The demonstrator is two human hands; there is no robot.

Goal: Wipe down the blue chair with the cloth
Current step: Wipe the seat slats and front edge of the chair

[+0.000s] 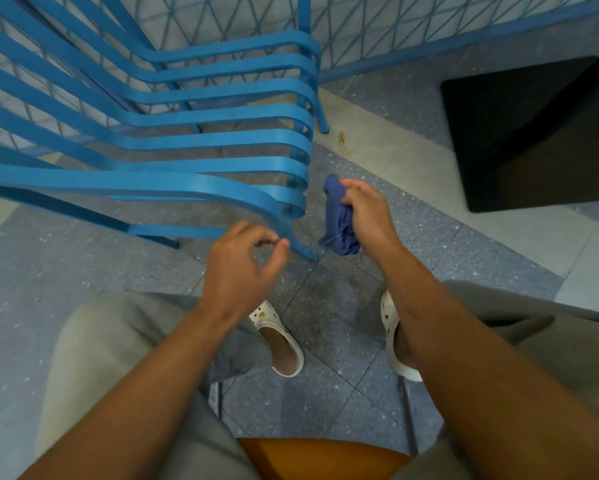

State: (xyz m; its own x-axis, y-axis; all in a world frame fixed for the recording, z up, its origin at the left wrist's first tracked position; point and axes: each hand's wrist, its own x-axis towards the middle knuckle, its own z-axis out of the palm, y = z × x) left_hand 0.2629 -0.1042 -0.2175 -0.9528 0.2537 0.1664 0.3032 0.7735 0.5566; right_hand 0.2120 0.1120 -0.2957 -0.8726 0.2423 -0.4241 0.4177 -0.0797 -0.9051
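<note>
Blue chair [222, 140] is all smooth curved slats w/ gaps between, painted finish, sitting on a speckled grey tile floor [343, 375]. Cloth [338, 216] is soft, crumpled, dark blue, bunched up in the right hand [367, 216], fingers curled tight around it, just right of the chair's front edge, not touching it afaict. Left hand [242, 271] has loosely curled fingers, thumb + fingertips nearly meeting, holding nothing, right by the chair's front leg [300, 245].
</note>
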